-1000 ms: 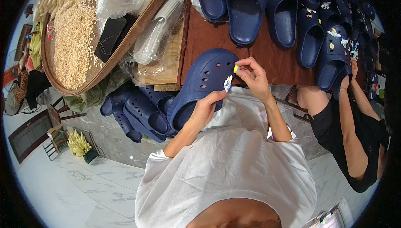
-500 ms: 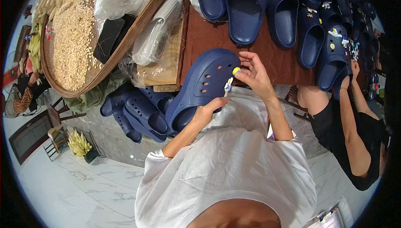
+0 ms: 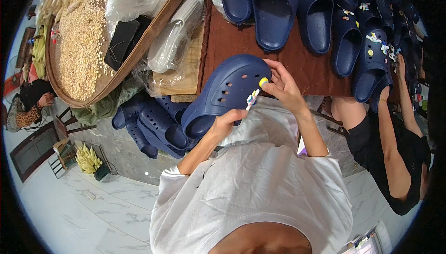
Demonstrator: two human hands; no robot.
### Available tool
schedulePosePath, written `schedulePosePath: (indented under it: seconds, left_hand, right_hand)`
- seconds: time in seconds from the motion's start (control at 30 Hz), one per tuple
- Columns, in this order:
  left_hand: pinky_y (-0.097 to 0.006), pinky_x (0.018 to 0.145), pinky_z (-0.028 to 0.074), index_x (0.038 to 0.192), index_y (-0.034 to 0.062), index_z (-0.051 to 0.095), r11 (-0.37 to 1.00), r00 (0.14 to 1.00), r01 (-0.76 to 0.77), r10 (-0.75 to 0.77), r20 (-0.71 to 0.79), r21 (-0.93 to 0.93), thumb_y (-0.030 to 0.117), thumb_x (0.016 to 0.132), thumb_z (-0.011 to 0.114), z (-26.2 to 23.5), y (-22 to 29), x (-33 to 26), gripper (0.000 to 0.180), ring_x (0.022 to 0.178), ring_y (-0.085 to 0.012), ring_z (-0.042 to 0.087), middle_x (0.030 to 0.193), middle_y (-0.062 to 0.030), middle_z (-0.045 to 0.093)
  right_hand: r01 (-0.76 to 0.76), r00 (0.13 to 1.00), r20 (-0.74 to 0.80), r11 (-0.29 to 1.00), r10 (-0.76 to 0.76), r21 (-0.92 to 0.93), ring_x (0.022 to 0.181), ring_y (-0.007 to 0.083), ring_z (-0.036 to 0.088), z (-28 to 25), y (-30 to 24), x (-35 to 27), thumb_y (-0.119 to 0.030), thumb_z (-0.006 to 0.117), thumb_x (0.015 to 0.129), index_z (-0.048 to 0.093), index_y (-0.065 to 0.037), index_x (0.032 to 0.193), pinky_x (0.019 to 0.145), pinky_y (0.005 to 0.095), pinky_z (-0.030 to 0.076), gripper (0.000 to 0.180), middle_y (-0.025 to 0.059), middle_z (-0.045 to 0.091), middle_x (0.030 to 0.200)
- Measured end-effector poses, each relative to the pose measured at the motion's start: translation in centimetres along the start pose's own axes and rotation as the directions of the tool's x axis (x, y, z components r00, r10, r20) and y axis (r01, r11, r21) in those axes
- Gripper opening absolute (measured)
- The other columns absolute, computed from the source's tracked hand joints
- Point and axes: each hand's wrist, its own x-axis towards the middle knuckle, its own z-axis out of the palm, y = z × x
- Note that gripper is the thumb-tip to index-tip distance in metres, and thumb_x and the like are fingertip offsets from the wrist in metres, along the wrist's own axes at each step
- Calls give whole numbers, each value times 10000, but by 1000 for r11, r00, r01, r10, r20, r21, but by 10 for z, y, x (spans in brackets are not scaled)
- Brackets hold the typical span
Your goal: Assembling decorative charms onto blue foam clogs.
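A navy clog (image 3: 211,86) with vent holes is tilted in front of my chest, toe pointing away. My left hand (image 3: 227,123) grips it near the heel opening, thumb on top. Beside that thumb sits a white cartoon shoe charm (image 3: 252,98). A round yellow shoe charm (image 3: 263,81) lies against the clog's upper near the toe. My right hand (image 3: 283,86) pinches this yellow charm with the thumb, its fingers curling around the toe's edge. Whether the yellow charm's stem is inside a hole cannot be seen.
Several navy clogs (image 3: 276,21) line the brown cloth (image 3: 232,54) ahead. More clogs (image 3: 158,121) are piled at left below the table. A woven tray (image 3: 134,63) of corn kernels stands far left, beside a plastic-wrapped bundle (image 3: 174,40). A co-worker's hand (image 3: 383,93) touches a clog at right.
The clog has shifted slightly left and tilted a little. My right fingers have closed in on its toe, with the yellow charm against it. At far left, another person's hand has come into view.
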Motion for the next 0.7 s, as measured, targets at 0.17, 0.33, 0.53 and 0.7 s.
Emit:
schedulePosePath:
  seconds: [0.17,0.33,0.53,0.7]
  left_hand:
    - [-282,874,449,1065,-2,668,984,999,0,-9,-48,-179,66,798,629,7,-1,0,278,935,-138,594,1032,-38,656]
    - [-277,852,447,1062,-1,666,978,998,-52,46,-33,-201,56,801,627,14,3,-4,270,924,-132,592,1021,-38,651]
    - [-261,738,438,941,32,691,973,999,10,-2,-32,230,125,815,657,-6,-13,-17,161,810,-102,554,881,1,621]
    - [-257,718,434,906,35,692,981,995,67,-53,-79,182,155,825,653,-2,4,-17,151,765,-97,540,862,11,620]
  right_hand:
    - [9,994,-107,999,-14,-40,1241,209,496,10,-7,-3,-110,698,903,384,13,1409,1052,350,430,607,141,506,1335]
    - [45,996,-69,991,-53,-122,1216,195,518,1,-3,-2,-144,660,942,356,11,1440,1037,323,430,603,144,504,1343]
    - [30,999,38,994,-26,-106,1223,205,500,15,-4,-7,-120,570,988,303,13,1472,998,313,432,568,168,427,1411]
    - [24,998,59,926,-2,-376,1184,203,502,11,-7,-8,-115,566,982,318,0,1470,966,318,439,559,177,438,1382]
